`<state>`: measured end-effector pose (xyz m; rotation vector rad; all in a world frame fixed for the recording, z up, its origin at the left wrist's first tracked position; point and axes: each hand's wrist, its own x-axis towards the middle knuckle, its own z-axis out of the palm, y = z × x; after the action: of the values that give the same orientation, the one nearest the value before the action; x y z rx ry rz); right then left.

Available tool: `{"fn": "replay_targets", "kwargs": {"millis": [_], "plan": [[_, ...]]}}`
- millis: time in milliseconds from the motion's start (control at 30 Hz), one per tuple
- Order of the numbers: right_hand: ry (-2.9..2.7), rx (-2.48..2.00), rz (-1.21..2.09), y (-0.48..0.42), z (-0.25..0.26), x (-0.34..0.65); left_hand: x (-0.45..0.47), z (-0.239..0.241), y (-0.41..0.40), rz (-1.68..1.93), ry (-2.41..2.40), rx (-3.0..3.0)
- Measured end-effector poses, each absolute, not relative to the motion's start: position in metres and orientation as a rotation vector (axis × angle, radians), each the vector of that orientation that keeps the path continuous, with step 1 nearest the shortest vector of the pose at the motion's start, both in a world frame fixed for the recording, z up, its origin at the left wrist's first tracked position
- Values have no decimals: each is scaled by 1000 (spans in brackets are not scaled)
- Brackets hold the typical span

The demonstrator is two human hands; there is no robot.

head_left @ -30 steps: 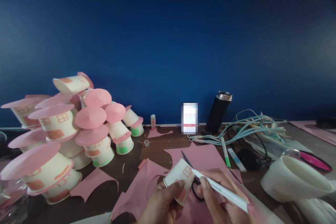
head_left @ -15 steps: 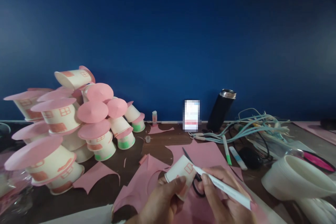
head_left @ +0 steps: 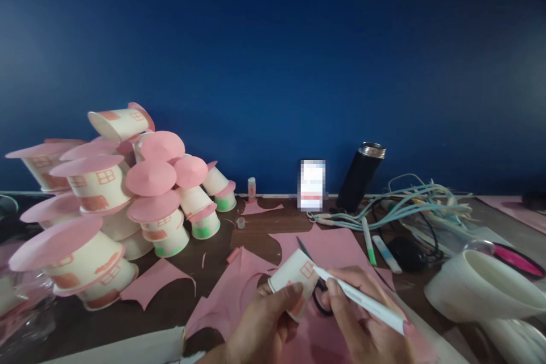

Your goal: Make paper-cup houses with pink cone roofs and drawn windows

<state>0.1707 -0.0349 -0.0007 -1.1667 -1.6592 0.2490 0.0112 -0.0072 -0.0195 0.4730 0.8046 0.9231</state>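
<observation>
My left hand (head_left: 262, 327) is closed around a small white paper cup (head_left: 294, 277) that lies on its side, with a pink window drawn on it. My right hand (head_left: 362, 327) grips a white marker (head_left: 362, 301) like a pen, its tip touching the cup by the window. Both hands hover low over pink paper sheets (head_left: 333, 247) on the brown table. Black scissors (head_left: 313, 284) lie on the paper just behind the cup, partly hidden by my fingers.
A pile of cup houses with pink paper roofs (head_left: 106, 210) fills the left. A stack of plain white cups (head_left: 482, 287) lies at the right. Two markers (head_left: 377, 245), tangled cables (head_left: 405, 207), a black flask (head_left: 360, 176) and a glue stick (head_left: 252, 189) sit near the blue wall.
The view has tilted slightly upward and shifted, so everything sits a little lower or higher in frame. My hands keep the same hold; the marker tip stays at the cup's window.
</observation>
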Motion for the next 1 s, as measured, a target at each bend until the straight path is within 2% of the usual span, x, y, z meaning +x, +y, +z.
{"fn": "replay_targets", "kwargs": {"millis": [1000], "plan": [[-1682,-1140,224,-36,0,166,11,-18,-8,923,823,479]]}}
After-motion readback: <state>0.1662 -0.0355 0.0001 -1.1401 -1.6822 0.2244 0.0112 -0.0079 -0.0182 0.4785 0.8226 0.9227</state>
